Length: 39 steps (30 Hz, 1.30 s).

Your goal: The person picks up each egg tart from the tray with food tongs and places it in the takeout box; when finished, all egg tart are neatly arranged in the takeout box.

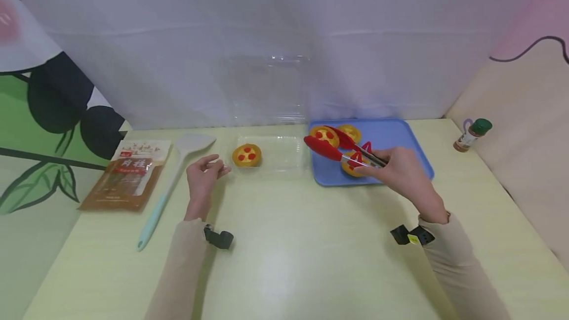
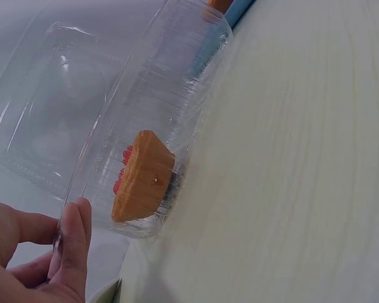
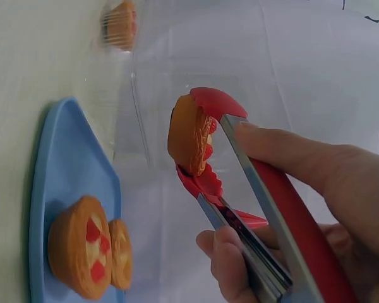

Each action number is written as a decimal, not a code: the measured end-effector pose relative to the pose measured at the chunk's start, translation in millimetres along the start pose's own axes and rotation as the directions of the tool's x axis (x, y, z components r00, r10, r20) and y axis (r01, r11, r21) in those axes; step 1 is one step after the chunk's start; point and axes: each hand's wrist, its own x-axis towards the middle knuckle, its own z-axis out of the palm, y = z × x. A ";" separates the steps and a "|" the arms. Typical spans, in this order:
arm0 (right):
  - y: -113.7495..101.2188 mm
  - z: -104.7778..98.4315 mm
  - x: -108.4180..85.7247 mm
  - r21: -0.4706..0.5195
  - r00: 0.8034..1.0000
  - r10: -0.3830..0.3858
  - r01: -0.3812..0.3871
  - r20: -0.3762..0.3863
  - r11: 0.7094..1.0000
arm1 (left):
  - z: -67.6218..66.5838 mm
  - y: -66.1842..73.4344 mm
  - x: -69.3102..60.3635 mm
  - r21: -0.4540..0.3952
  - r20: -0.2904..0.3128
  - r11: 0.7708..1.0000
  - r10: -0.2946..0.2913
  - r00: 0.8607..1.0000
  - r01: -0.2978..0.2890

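Observation:
My right hand [image 1: 406, 174] grips a pair of red-tipped metal tongs [image 1: 323, 149]. Between the tips, an egg tart [image 3: 189, 136] with red pieces on top is held above the left part of the blue tray [image 1: 386, 137]. Two more tarts lie on that tray, one of them red-topped [image 3: 82, 249]. At the left, my left hand [image 1: 205, 177] pinches the rim of a clear plastic box [image 2: 145, 95] between thumb and fingers. Inside the box's left end sits another red-topped tart [image 1: 246, 155]. Its transparent lid [image 1: 268, 88] stands raised against the back cloth.
A brown food packet [image 1: 126, 177] lies at the left, beside a spatula [image 1: 162, 201] with a pale green handle. Far right stands a small green-capped bottle [image 1: 472, 135]. White cloth [image 1: 186, 63] hangs along the table's back edge.

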 end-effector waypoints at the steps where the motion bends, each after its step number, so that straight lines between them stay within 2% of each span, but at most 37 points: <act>1: -3.7 3.5 4.0 -0.003 1.000 -0.007 0.007 0.004 1.000 | -0.1 0.0 0.2 0.005 0.000 1.000 -0.001 1.000 0.001; 12: -37.3 43.6 48.1 -0.020 0.994 -0.089 0.090 0.058 0.996 | -0.4 -2.9 2.0 -0.017 -0.001 1.000 0.005 1.000 -0.005; 18: -51.0 57.8 67.7 0.025 0.995 -0.063 0.061 0.083 0.998 | -0.3 -4.0 2.0 -0.027 0.008 1.000 0.016 1.000 -0.016; 22: -56.8 66.7 78.5 0.022 0.993 -0.075 0.074 0.095 0.997 | -0.2 -3.2 2.0 -0.025 0.014 1.000 0.019 1.000 -0.019; 29: -68.8 80.1 87.6 -0.025 0.995 -0.060 0.062 0.075 0.998 | -1.1 -5.1 3.5 -0.040 0.010 0.999 0.018 1.000 -0.017; 39: -75.6 88.2 89.2 -0.118 0.997 -0.072 0.075 0.031 0.990 | -2.1 -6.2 4.3 -0.049 0.015 0.998 0.027 1.000 -0.026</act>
